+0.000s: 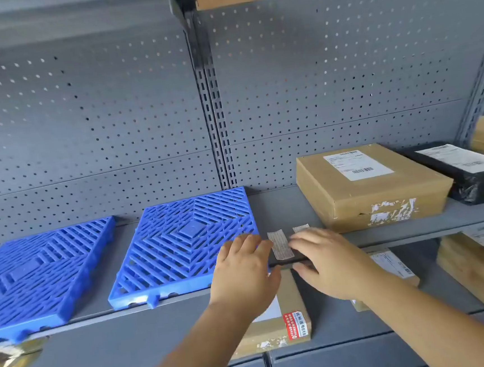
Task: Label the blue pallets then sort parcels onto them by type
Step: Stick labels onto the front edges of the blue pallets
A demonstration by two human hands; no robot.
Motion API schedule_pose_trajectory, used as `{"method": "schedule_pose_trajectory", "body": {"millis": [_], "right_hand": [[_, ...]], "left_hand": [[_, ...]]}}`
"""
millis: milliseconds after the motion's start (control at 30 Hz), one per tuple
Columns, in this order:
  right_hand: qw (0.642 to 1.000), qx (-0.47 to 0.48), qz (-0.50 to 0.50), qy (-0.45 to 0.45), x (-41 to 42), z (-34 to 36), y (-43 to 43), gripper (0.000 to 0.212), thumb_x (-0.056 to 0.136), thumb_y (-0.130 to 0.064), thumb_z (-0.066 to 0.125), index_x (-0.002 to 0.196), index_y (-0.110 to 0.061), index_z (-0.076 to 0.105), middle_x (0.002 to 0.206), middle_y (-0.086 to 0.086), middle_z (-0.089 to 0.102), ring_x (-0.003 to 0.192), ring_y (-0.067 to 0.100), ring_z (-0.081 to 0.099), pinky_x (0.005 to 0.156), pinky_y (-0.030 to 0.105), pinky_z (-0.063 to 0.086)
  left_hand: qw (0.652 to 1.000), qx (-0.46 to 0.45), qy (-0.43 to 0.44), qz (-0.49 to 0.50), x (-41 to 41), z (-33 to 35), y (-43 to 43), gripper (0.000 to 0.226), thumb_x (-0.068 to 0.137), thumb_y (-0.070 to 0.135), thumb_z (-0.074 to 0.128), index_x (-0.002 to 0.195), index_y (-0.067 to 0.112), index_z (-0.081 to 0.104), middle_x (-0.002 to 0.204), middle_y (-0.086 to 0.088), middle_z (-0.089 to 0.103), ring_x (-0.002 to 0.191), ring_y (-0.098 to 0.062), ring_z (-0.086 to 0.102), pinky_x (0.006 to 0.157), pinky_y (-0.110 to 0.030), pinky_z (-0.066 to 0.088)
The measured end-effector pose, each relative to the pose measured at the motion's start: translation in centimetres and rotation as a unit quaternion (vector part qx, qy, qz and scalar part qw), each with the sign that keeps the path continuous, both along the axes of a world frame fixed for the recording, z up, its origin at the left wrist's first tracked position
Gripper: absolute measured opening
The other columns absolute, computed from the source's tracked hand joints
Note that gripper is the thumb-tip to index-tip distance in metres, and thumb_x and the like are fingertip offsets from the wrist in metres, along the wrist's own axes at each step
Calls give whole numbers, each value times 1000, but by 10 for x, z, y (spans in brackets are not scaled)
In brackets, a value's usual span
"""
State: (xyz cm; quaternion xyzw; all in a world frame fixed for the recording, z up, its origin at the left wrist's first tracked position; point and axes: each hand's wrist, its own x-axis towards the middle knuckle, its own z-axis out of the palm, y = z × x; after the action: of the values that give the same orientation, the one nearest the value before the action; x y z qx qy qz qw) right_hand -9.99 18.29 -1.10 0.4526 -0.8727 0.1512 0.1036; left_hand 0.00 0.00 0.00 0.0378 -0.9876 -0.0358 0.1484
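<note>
1. Both blue pallets, left pallet (42, 271) and right pallet (187, 243), lie flat on the shelf (278, 206), unlabelled.
2. Two label strips (280, 244) lie just right of the right pallet.
3. Left hand (243, 274) and right hand (329, 263): fingers spread, holding nothing.
4. Pinch one strip by its edge; avoid creasing.
5. Parcels, cardboard box (372, 186) and black bag (468, 172), wait further right.

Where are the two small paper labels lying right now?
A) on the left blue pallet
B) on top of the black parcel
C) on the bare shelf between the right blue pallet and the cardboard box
C: both labels lie on the grey shelf, between the right blue pallet and the cardboard box.
</note>
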Motion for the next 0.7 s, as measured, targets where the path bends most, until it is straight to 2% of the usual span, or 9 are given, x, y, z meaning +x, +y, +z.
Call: {"method": "schedule_pose_trajectory", "body": {"millis": [133, 233, 367, 467, 700], "right_hand": [[997, 36, 13, 60, -6, -7, -6, 39, 84, -40, 64, 115, -20, 72, 122, -7, 68, 125, 21, 57, 106, 41, 45], [997, 18, 24, 77, -10, -15, -5, 33, 82, -38, 67, 111, -23, 74, 116, -11, 70, 122, 19, 59, 104, 41, 46], [995, -30, 33, 93, -12, -23, -3, 20, 83, -29, 64, 100, -24, 72, 105, -12, 68, 112, 19, 60, 98, 38, 45], [992, -63, 44, 98, -11, -27, -3, 13, 86, -27, 60, 94, -25, 70, 99, -13, 66, 105, 18, 59, 95, 36, 43], [989, -123, 47, 70, -3, -19, -4, 4, 85, -21, 69, 84, -25, 69, 86, -15, 65, 92, 17, 58, 82, 35, 46]], "left_hand": [[1000, -8, 25, -9, -6, -2, 4, 42, 92, 45, 56, 125, 22, 66, 134, 3, 58, 134, -24, 46, 115, -38, 26], [999, -13, 35, -16, -9, -4, 8, 39, 91, 44, 59, 122, 23, 69, 135, 4, 59, 136, -24, 45, 114, -41, 29], [996, -26, 77, -33, -10, -4, 11, 19, 78, 36, 79, 92, 24, 79, 114, 5, 70, 119, -24, 62, 98, -42, 48], [992, -31, 108, -54, -10, -6, 12, 8, 73, 31, 84, 77, 27, 79, 103, 9, 73, 110, -22, 67, 91, -40, 52], [986, -31, 142, -83, -5, 1, 12, 6, 81, 26, 77, 76, 27, 75, 81, 13, 70, 87, -21, 65, 76, -35, 51]]}}
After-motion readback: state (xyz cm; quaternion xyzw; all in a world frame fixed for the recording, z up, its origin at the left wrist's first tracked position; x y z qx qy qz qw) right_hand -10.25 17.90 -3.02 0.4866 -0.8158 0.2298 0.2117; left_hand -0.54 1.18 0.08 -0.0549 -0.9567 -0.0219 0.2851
